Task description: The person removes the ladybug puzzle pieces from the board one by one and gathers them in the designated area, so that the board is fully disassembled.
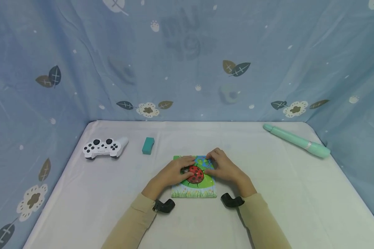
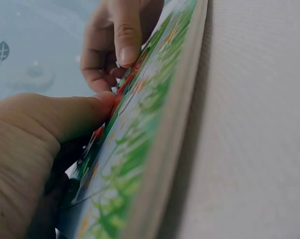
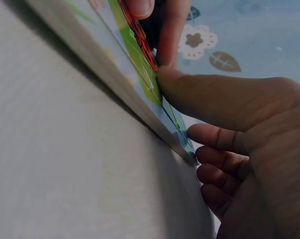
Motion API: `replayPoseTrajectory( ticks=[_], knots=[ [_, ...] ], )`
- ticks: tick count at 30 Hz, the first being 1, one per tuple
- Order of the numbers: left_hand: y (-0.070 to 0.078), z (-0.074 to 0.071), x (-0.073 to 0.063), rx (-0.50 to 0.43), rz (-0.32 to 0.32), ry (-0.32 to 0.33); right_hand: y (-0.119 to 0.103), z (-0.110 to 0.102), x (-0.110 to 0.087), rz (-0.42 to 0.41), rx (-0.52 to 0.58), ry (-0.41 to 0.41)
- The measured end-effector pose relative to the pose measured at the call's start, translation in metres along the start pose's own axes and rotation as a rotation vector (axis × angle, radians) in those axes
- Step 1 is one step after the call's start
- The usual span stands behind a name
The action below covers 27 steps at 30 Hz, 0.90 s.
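A flat, square ladybug puzzle board with a green grassy border lies on the white table, and thin seams cross its picture. My left hand rests over its left part, thumb on the red ladybug and fingers stretched across the top. From the right, my right hand touches the board. In the right wrist view its thumb presses on the picture near the ladybug, while the other fingers bend beside the board's edge. What lies under the left fingers is hidden.
A white game controller lies at the back left, with a small teal block to its right. A mint-green tube-like object lies slantwise at the back right. Blue patterned cloth hangs behind and beside the table.
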<state>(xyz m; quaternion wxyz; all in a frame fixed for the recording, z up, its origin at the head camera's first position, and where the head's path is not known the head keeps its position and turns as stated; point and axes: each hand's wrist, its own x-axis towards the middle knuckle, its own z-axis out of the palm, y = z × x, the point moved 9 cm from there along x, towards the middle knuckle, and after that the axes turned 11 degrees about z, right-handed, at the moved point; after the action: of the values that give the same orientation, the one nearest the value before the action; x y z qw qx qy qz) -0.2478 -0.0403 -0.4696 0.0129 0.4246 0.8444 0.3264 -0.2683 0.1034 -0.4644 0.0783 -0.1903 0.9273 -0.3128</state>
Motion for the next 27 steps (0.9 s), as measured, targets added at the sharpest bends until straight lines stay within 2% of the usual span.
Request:
replayPoseTrajectory(
  ticks=[10, 19, 27],
  knots=[
    [-0.0035, 0.0024, 0.0015, 0.009, -0.027, -0.013, 0.0019, 0.0041, 0.0035, 0.016, 0.011, -0.046],
    [-0.0026, -0.0004, 0.0013, 0.023, -0.019, -0.006, -0.0013, 0.0017, 0.0029, 0.019, 0.048, -0.050],
    [-0.0024, -0.0007, 0.0013, 0.016, -0.019, -0.007, -0.0011, 0.0019, 0.0027, 0.011, 0.041, -0.021]
  ],
)
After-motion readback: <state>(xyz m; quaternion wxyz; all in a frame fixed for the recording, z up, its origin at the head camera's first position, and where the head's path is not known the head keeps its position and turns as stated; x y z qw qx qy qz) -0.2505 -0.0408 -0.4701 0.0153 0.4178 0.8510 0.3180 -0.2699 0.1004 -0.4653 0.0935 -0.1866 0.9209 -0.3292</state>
